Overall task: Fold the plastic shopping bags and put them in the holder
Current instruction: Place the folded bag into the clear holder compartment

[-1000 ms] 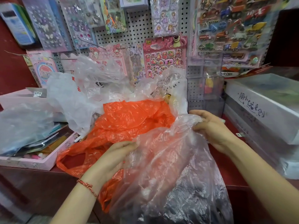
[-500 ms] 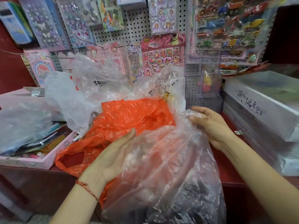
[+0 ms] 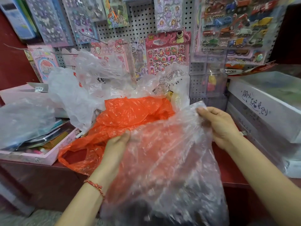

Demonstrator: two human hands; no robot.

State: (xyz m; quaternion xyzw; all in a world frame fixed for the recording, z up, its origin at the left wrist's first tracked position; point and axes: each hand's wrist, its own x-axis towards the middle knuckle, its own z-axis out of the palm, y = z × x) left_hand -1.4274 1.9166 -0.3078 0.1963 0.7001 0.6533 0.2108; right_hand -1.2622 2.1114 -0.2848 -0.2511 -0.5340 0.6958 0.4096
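Observation:
A crinkled clear plastic bag (image 3: 169,163) hangs in front of me, stretched between both hands. My left hand (image 3: 115,147) pinches its left edge. My right hand (image 3: 218,124) grips its upper right corner, fingers curled over the film. Behind it an orange plastic bag (image 3: 130,115) lies spread on the red counter, one handle loop drooping over the front edge. More clear and white bags (image 3: 91,82) are piled at the back against the pegboard. I cannot make out a bag holder.
A pink tray (image 3: 40,158) of stationery sits at the left, with another plastic-wrapped bundle (image 3: 24,119) on it. White boxes (image 3: 263,108) stack up at the right. A clear acrylic case (image 3: 210,82) stands behind my right hand. Sticker packs hang on the pegboard (image 3: 141,26).
Both hands have shifted along the clear bag's top edge and pulled it wider and flatter. The right hand rose slightly; the left hand closed onto the bag's edge.

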